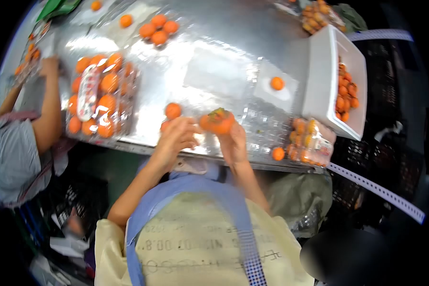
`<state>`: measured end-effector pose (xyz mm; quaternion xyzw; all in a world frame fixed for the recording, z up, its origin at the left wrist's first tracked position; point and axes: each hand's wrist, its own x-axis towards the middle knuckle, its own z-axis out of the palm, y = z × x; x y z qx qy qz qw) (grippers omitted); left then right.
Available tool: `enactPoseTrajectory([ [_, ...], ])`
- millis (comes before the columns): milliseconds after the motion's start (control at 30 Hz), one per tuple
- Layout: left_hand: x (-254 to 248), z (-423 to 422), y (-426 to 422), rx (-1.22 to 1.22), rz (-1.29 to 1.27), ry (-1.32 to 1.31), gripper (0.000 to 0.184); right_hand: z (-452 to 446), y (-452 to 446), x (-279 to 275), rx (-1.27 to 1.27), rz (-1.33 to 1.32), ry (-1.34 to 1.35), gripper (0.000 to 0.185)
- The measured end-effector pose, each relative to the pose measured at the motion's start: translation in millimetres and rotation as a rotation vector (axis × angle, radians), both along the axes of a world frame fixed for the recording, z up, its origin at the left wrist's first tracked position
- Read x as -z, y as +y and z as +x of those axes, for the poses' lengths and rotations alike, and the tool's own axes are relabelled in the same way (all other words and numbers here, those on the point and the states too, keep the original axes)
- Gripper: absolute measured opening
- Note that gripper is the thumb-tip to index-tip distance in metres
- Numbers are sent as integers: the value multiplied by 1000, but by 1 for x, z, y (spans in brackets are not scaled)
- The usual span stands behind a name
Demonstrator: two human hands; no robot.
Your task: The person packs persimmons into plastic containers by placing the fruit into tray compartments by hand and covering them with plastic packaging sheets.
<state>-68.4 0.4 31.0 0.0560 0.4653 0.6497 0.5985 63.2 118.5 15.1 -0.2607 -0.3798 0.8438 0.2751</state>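
Orange persimmon [221,124] is sitting gripped in the right hand [233,143], left hand [178,136] hovering half-open, one clamshell [87,93] looking full, loose persimmons [277,83] waiting around.

A co-worker [16,155] in a light grey-blue shirt is at the far left; a green plastic bag [57,8] lies farther up, at the top-left corner; a white carton [67,247] sits at the lower left. Slotted black crates [357,153] stand at the right; a perforated white strip [376,189] slants past them; a crumpled olive plastic sack [298,195] is nearer.
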Motion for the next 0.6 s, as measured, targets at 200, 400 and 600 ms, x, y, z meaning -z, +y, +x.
enactPoseTrajectory([
  [200, 2, -15, -4, -157, -9, 4, 31, 69, 152, -44, 609, 41, 49, 35],
  [400, 7, -16, 0, -156, 25, 13, 31, 118, 228, -131, 706, 309, 117, 61],
  [600, 12, -35, -13, -356, 34, -3, 27, 38, 140, -29, 280, 436, -481, 28],
])
